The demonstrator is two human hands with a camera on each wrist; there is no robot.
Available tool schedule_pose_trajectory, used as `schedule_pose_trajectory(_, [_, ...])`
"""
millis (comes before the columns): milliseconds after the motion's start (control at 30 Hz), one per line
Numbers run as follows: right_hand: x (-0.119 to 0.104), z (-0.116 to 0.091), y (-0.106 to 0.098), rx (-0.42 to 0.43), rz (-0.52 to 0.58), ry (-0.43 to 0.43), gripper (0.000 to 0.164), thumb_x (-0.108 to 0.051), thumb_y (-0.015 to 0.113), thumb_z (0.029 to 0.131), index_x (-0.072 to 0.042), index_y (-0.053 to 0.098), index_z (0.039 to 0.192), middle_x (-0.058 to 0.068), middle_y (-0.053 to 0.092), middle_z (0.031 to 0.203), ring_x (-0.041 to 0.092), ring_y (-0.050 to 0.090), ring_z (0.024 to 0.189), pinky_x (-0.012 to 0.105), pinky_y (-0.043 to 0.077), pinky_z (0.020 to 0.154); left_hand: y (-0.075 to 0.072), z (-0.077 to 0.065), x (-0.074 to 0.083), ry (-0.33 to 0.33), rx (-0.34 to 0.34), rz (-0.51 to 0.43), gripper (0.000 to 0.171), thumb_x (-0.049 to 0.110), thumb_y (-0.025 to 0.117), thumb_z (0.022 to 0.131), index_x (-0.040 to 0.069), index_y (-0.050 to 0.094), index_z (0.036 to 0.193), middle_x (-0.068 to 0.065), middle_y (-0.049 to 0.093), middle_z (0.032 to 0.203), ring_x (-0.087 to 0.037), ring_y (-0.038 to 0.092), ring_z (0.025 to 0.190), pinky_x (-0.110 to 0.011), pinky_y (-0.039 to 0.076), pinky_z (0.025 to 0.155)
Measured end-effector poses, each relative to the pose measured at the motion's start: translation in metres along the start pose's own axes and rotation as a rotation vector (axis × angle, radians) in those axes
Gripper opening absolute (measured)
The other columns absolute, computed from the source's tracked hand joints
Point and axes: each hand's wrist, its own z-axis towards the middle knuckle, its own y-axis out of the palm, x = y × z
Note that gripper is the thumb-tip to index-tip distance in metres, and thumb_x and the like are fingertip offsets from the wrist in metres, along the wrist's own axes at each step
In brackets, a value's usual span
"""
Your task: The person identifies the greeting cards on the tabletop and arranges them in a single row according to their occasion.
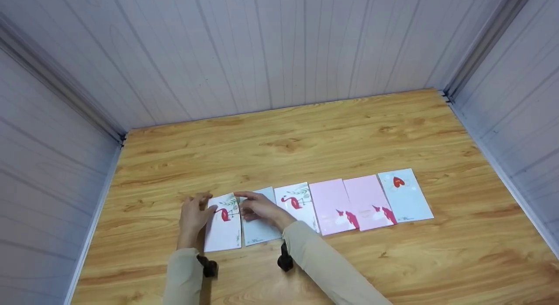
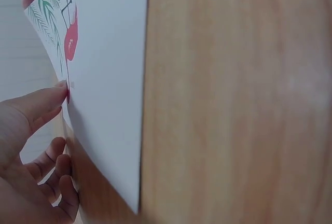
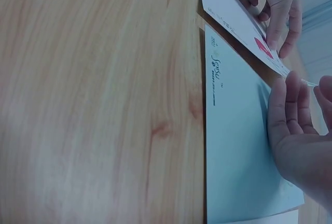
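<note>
A thin white notebook point(image 1: 222, 235) with a pink flamingo and green leaves lies at the left end of a row. My left hand point(image 1: 194, 215) pinches its left edge, thumb on the cover beside the flamingo's head. My right hand point(image 1: 262, 209) pinches the upper right corner between thumb and index finger. Its other fingers point(image 3: 294, 115) hang loosely curled over the neighbouring pale blue notebook point(image 3: 233, 146), covering part of it in the head view. In the right wrist view, the flamingo notebook point(image 3: 228, 6) slants beside the pale blue one with a narrow gap between them.
Rightward along the row lie another flamingo notebook point(image 1: 303, 213), two pink notebooks point(image 1: 329, 204) with unicorn pictures, and a pale blue notebook point(image 1: 410, 200) with a red heart. They sit edge to edge on the wooden table point(image 1: 284, 143). Pale panel walls point(image 1: 262, 47) enclose the table.
</note>
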Motion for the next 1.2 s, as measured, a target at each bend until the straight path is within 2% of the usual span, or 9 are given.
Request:
schedule_pose_trajectory(233, [0.003,0.001,0.002,-0.001,-0.038,-0.056,0.042,-0.001,0.049,0.088,-0.011,0.048,0.129,0.007,0.055,0.105,0.015,0.056,0.071,0.026,0.047,0.061,0.000,0.000,0.000,-0.001,-0.003,0.004,0.035,0.014,0.065,0.084,0.008,0.056,0.118,-0.018,0.045,0.112,-0.031,0.043,0.098,-0.046,0.035,0.082])
schedule_pose_trajectory(633, [0.008,0.003,0.016,0.204,-0.179,-0.126,0.040,0.005,0.059,0.083,-0.007,0.048,0.119,0.007,0.058,0.081,0.016,0.056,0.059,0.027,0.047,0.054,0.002,-0.001,0.002,0.004,0.007,0.038,0.036,0.018,0.068,0.082,0.009,0.057,0.115,-0.017,0.047,0.110,-0.030,0.042,0.094,-0.043,0.034,0.077])
schedule_pose_trajectory(833, [0.009,0.003,0.019,0.255,-0.254,-0.129,0.037,0.004,0.060,0.082,-0.005,0.049,0.116,0.005,0.056,0.076,0.014,0.055,0.057,0.024,0.047,0.053,0.003,-0.003,0.001,0.021,0.010,0.046,0.039,0.020,0.069,0.081,0.008,0.056,0.116,-0.017,0.045,0.108,-0.029,0.042,0.091,-0.041,0.033,0.074])
schedule_pose_trajectory(1000, [0.010,0.004,0.018,0.275,-0.235,-0.141,0.030,0.005,0.059,0.082,-0.004,0.052,0.110,0.003,0.052,0.074,0.014,0.054,0.056,0.024,0.046,0.052,0.002,-0.003,0.000,-0.016,-0.008,-0.002,0.038,0.023,0.067,0.083,0.005,0.055,0.114,-0.015,0.044,0.106,-0.028,0.040,0.092,-0.040,0.032,0.076])
schedule_pose_trajectory(1200, [0.008,0.004,0.015,0.279,-0.190,-0.141,0.026,0.004,0.058,0.083,-0.004,0.054,0.107,0.003,0.054,0.074,0.013,0.055,0.059,0.024,0.046,0.054,0.001,-0.004,-0.001,-0.046,-0.001,-0.097,0.027,0.020,0.062,0.086,-0.001,0.058,0.103,-0.013,0.043,0.101,-0.028,0.041,0.093,-0.039,0.034,0.079])
